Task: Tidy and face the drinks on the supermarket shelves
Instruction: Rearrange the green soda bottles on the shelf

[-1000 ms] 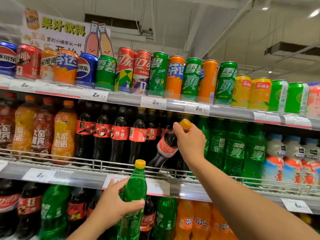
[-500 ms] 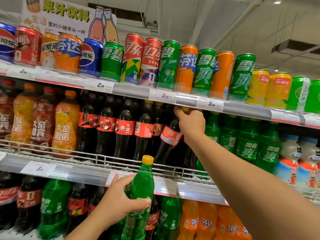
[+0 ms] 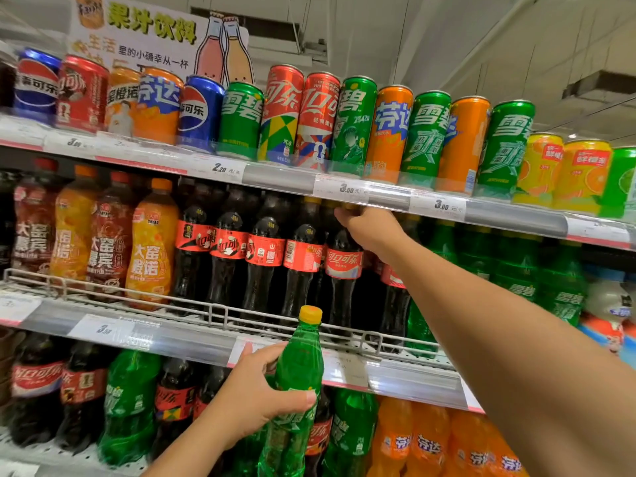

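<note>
My left hand (image 3: 253, 404) grips a green Sprite bottle (image 3: 296, 383) with a yellow cap, upright in front of the lower shelf. My right hand (image 3: 370, 230) reaches into the middle shelf and holds the top of a dark cola bottle (image 3: 344, 266) with a red label, standing upright in the cola row just under the upper shelf edge. The cap is hidden behind my fingers.
Cans (image 3: 285, 115) of cola, Sprite and Fanta line the top shelf. The middle shelf has orange and brown drinks (image 3: 151, 246) at left, cola bottles, then green Sprite bottles (image 3: 557, 280) at right behind a wire rail (image 3: 220, 311). The bottom shelf holds mixed cola, Sprite and Fanta (image 3: 430, 442).
My right hand has pushed the tilted cola bottle back and upright into the row, its cap going up under the shelf edge. The left hand keeps holding the green bottle. The view tilted upward.
</note>
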Demonstrator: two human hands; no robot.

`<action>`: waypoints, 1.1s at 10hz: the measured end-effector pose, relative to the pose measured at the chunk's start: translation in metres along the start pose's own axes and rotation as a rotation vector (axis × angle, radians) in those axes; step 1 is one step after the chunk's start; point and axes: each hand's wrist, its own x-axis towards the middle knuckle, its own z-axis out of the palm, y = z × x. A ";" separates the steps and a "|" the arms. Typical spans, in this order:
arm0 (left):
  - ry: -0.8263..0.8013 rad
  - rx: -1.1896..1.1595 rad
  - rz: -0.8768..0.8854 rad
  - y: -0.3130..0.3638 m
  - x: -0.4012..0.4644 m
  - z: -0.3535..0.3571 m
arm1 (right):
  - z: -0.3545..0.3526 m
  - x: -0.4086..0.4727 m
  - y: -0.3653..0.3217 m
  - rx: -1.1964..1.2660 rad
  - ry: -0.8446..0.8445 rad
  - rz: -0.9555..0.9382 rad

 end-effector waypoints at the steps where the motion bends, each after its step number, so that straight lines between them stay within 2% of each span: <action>1: -0.008 -0.028 0.004 0.000 0.001 0.001 | 0.004 -0.003 -0.004 0.008 -0.012 0.021; 5: 0.013 -0.024 0.011 -0.001 0.000 0.001 | 0.001 -0.011 0.003 -0.069 0.005 0.075; 7: 0.013 -0.010 0.018 -0.003 0.000 0.000 | -0.006 -0.014 0.001 -0.128 -0.061 0.102; 9: 0.047 -0.025 0.015 -0.006 0.002 0.000 | -0.005 -0.018 -0.007 -0.133 -0.088 0.111; 11: -0.006 -0.089 0.040 -0.002 0.004 0.003 | -0.007 -0.025 -0.006 -0.059 -0.071 0.145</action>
